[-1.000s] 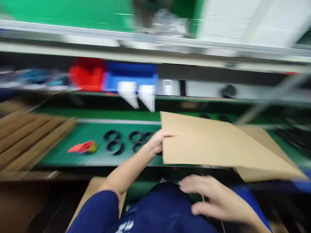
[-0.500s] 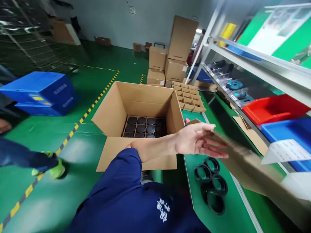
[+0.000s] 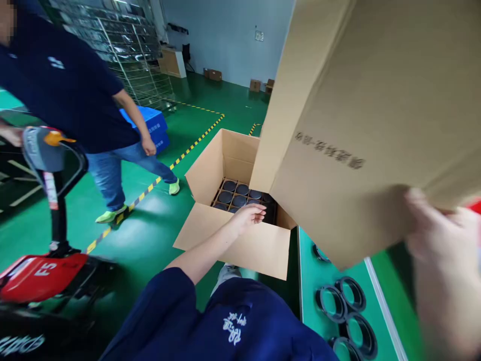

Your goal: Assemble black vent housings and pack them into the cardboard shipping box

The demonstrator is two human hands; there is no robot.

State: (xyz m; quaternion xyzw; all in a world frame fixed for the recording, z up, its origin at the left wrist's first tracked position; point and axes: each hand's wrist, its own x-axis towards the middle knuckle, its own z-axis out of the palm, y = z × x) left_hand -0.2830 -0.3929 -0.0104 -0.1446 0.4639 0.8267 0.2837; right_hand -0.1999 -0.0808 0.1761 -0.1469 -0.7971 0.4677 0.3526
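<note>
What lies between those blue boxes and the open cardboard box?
In the head view, a yellow-black striped line on green floor lies between the blue boxes and the open cardboard box.

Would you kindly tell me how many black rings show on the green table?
5: one black ring partly behind the raised cardboard, and four rings clustered lower in view, the lowest cut off by the bottom edge. Others may be hidden.

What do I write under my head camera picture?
Right hand holds folded cardboard; left hand is near an open box of dark round pieces.
</note>
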